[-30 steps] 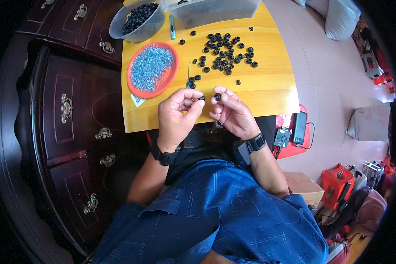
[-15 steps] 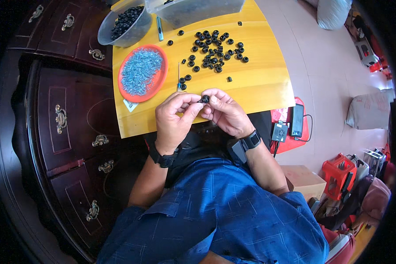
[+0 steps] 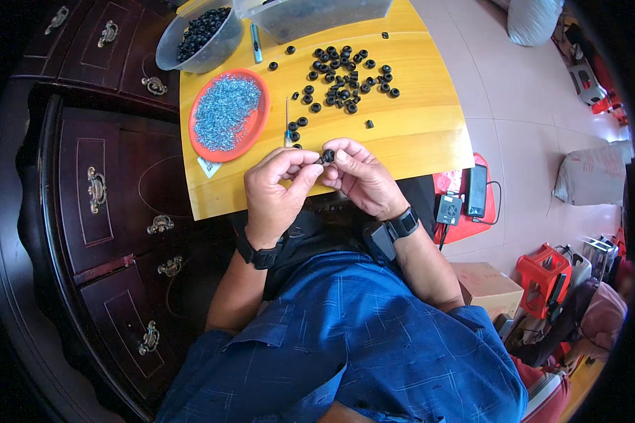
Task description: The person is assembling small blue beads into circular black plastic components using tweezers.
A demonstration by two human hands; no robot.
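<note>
Just over the table's near edge, my right hand [image 3: 368, 182] pinches a small round black part [image 3: 328, 156] between thumb and forefinger. My left hand [image 3: 276, 187] is closed at that part's left side, thumb against forefinger; whatever its fingertips hold is too small to name. Beyond my left fingers lies a thin pointed tool [image 3: 288, 138] with a metal shaft. Loose black parts [image 3: 351, 108] of the same kind are scattered farther back on the yellow table [image 3: 416, 141]. To the left, an orange-red oval plate [image 3: 263, 113] carries many tiny clear-blue pieces [image 3: 226, 113].
At the back left stands a translucent tub [image 3: 222, 53] of black parts, with another clear bin [image 3: 317, 21] beside it. A slim teal-handled tool [image 3: 255, 42] lies near them. Dark wooden drawers [image 3: 95, 190] line the left. A red stool [image 3: 466, 229] bears a phone [image 3: 477, 190].
Both hands have shifted very slightly left, still together around the black part. A loose black part by my left fingers shows more now. Otherwise the table looks the same.
</note>
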